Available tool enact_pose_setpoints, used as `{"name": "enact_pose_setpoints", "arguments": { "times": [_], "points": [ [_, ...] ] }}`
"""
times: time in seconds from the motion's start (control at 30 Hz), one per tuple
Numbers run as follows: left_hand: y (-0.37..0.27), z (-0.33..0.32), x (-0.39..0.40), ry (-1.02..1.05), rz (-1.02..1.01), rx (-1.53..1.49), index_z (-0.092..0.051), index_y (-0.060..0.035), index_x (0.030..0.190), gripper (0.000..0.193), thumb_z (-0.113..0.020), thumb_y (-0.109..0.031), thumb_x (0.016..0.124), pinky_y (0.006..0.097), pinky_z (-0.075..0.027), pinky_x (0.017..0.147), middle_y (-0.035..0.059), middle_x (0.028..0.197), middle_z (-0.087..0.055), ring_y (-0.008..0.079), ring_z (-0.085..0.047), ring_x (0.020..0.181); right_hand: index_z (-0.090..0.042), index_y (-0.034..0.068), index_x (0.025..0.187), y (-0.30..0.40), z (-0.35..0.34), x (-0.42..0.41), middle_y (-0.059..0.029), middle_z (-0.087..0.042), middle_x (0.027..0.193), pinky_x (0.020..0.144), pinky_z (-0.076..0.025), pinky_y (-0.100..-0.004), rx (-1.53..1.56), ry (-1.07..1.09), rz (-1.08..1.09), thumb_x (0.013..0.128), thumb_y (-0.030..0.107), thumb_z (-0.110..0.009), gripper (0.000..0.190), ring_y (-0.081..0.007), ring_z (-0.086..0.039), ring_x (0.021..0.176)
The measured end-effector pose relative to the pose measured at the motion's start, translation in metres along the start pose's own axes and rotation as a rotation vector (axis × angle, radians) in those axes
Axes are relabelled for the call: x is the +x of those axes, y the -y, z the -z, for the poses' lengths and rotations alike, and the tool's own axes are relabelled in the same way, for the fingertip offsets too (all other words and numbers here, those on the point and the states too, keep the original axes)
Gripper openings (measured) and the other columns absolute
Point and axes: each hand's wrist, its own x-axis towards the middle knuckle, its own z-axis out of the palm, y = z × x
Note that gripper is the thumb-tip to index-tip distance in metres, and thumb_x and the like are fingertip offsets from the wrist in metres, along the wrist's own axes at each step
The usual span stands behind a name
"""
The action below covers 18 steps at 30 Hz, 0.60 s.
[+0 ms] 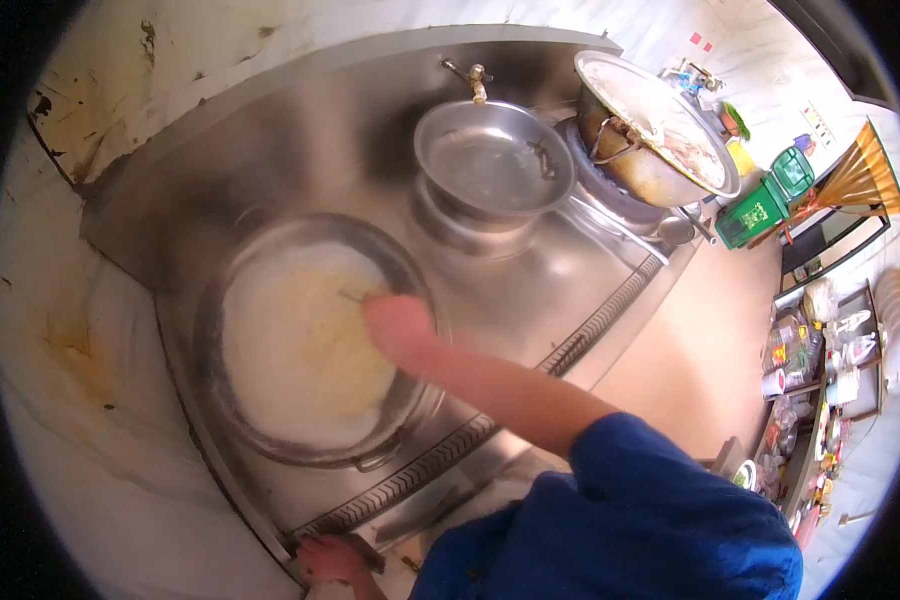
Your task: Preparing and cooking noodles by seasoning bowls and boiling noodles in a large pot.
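My right hand (401,330) is over a large round wok (208,360) set into the steel stove. It is closed around a thin stick-like utensil (351,295), mostly hidden and blurred by motion. Cloudy, foamy liquid (262,300) fills the wok, with a pale yellow mass (330,352), perhaps noodles, at its middle and right. Down at the stove's front left corner, my left hand (331,559) lies by the edge, against a dark brown block-like piece (366,553). Whether its fingers grip anything is unclear.
A long-handled steel pan (487,176) sits right of the wok, below a tap (478,82). Beyond it, a big pot (607,142) stands on another burner, its wide lid-like top tilted. A slotted drain channel (450,442) follows the front edge. Loaded shelves (802,390) stand right, past a green bin (754,214).
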Motion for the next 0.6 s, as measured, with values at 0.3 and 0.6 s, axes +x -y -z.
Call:
{"name": "enact_pose_setpoints", "arguments": {
  "times": [0.3, 0.6],
  "points": [
    [0.005, -0.001, 0.0, -0.186, -0.069, 0.12, -0.056, -0.0095, 0.09, 0.016, -0.057, -0.024, 0.085, 0.0456, -0.048, 0.062, 0.0121, 0.097, -0.057, 0.0327, -0.06, 0.086, -0.061, 0.004, 0.101, 0.125, -0.036, -0.026, -0.0151, -0.068, 0.08, 0.063, -0.055, -0.0453, 0.177, 0.189, 0.169, 0.087, 0.008, -0.053, 0.017, -0.034, -0.069, 0.076],
    [0.013, -0.005, 0.006, -0.181, -0.027, -0.189, -0.055, -0.0077, 0.089, 0.015, -0.059, -0.021, 0.083, 0.0507, -0.046, 0.072, 0.0146, 0.096, -0.056, 0.0362, -0.056, 0.093, -0.058, 0.006, 0.096, 0.023, 0.025, -0.126, -0.015, -0.068, 0.077, 0.062, -0.054, -0.0459, -0.142, 0.316, 0.392, 0.086, 0.012, -0.054, 0.012, -0.0326, -0.069, 0.073]
  ]
}}
